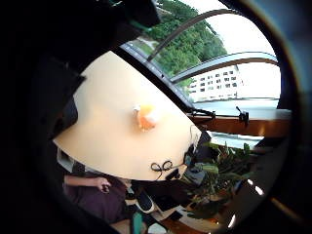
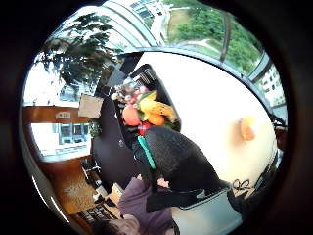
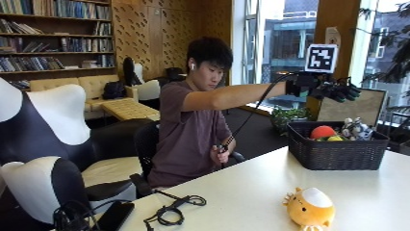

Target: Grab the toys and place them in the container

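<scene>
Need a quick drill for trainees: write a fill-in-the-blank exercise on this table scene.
1. The gloved right hand hovers above the black ____.
2. The orange plush toy lies on the ____, outside the basket.
3. The person's bare hand holds a black ____.
4. A coiled cable lies near the table's ____.

Missing words: basket; table; cable; edge

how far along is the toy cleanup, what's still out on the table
Mostly done, it seems: the dark woven basket already holds several toys, including a red-orange ball and a grey-and-white plush. The black-gloved right hand hovers above the basket with fingers spread, holding nothing. Left: the yellow-and-white plush toy lying on the white table.
</scene>
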The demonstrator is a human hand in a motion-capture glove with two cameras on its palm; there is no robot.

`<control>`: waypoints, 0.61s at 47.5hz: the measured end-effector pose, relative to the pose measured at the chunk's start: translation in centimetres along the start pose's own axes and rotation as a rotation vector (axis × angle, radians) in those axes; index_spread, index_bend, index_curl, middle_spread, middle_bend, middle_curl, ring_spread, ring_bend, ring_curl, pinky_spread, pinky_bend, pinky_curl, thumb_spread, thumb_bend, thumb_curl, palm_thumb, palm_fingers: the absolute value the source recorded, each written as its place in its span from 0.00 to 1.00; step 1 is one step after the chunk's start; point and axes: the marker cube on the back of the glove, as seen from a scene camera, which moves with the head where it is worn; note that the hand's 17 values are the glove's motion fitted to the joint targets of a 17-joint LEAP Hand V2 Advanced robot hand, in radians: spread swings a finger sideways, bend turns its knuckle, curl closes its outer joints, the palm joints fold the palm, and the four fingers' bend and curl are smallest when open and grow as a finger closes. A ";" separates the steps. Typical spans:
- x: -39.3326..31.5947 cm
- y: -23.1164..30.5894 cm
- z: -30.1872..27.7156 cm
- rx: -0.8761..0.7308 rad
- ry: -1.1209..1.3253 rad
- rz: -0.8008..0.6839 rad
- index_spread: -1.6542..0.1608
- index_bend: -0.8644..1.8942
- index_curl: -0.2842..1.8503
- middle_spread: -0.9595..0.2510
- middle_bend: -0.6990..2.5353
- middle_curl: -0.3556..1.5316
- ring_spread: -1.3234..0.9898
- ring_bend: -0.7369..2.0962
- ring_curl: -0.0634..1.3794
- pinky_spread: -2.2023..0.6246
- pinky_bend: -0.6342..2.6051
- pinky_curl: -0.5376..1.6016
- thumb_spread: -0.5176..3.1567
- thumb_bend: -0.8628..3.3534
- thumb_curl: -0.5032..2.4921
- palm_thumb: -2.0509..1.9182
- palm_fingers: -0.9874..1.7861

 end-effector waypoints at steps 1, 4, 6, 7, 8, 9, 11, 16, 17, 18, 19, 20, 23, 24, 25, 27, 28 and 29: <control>1.6 0.2 0.4 -0.004 0.009 0.033 0.78 0.34 0.23 0.78 0.27 0.38 0.58 0.43 0.25 0.80 0.47 0.41 0.44 0.19 0.27 0.49 0.29; 5.4 0.5 1.7 -0.013 0.046 0.138 0.78 0.35 0.23 0.78 0.27 0.37 0.58 0.42 0.25 0.80 0.46 0.41 0.44 0.19 0.27 0.49 0.29; 7.6 0.5 2.9 -0.014 0.073 0.195 0.78 0.35 0.23 0.78 0.27 0.37 0.58 0.42 0.25 0.80 0.46 0.41 0.45 0.19 0.26 0.49 0.29; 8.9 0.5 3.6 -0.015 0.078 0.210 0.78 0.35 0.23 0.78 0.27 0.37 0.58 0.42 0.24 0.80 0.46 0.41 0.45 0.19 0.26 0.49 0.29; 10.2 0.5 4.5 -0.017 0.077 0.222 0.78 0.35 0.23 0.77 0.27 0.37 0.58 0.42 0.25 0.80 0.46 0.41 0.45 0.19 0.26 0.50 0.30; 11.6 0.5 5.5 -0.024 0.075 0.228 0.77 0.35 0.22 0.76 0.27 0.37 0.58 0.42 0.25 0.80 0.47 0.41 0.45 0.19 0.26 0.50 0.31; 14.5 0.6 8.0 -0.052 0.079 0.215 0.77 0.35 0.22 0.75 0.27 0.37 0.58 0.43 0.25 0.80 0.47 0.41 0.45 0.19 0.26 0.50 0.32; 18.3 -0.1 15.3 -0.133 0.024 0.367 0.76 0.36 0.23 0.74 0.27 0.37 0.58 0.43 0.25 0.80 0.48 0.42 0.46 0.20 0.26 0.51 0.33; 18.6 -0.1 16.9 -0.151 0.010 0.383 0.76 0.35 0.23 0.74 0.26 0.37 0.58 0.42 0.25 0.80 0.48 0.42 0.46 0.20 0.26 0.51 0.31; 18.9 -0.2 18.6 -0.170 -0.002 0.392 0.76 0.36 0.23 0.75 0.26 0.36 0.59 0.42 0.25 0.80 0.49 0.42 0.46 0.20 0.26 0.51 0.31; 19.1 -0.2 20.1 -0.190 -0.014 0.396 0.76 0.36 0.23 0.75 0.26 0.36 0.59 0.42 0.24 0.80 0.49 0.42 0.46 0.20 0.26 0.51 0.30; 19.3 -0.2 21.6 -0.213 -0.026 0.398 0.76 0.36 0.23 0.76 0.25 0.36 0.59 0.42 0.25 0.80 0.49 0.42 0.46 0.20 0.26 0.51 0.30; 19.5 -0.1 25.7 -0.293 -0.071 0.377 0.77 0.35 0.23 0.78 0.25 0.35 0.59 0.41 0.24 0.80 0.50 0.42 0.47 0.20 0.26 0.51 0.28; 19.6 0.0 26.9 -0.312 -0.087 0.363 0.77 0.35 0.23 0.78 0.25 0.34 0.59 0.41 0.24 0.80 0.50 0.42 0.47 0.20 0.26 0.51 0.28; 19.6 0.1 27.9 -0.316 -0.103 0.350 0.77 0.34 0.22 0.79 0.25 0.34 0.59 0.41 0.24 0.80 0.51 0.43 0.46 0.20 0.26 0.52 0.27; 19.7 0.0 29.0 -0.289 -0.133 0.333 0.77 0.34 0.22 0.80 0.24 0.33 0.59 0.41 0.24 0.80 0.52 0.43 0.46 0.20 0.26 0.52 0.27; 19.8 0.0 29.3 -0.264 -0.145 0.332 0.77 0.34 0.22 0.80 0.24 0.33 0.59 0.41 0.24 0.80 0.53 0.43 0.46 0.20 0.26 0.52 0.27; 19.9 -0.1 29.4 -0.235 -0.156 0.335 0.77 0.35 0.22 0.80 0.25 0.33 0.60 0.41 0.24 0.80 0.52 0.43 0.46 0.20 0.26 0.52 0.27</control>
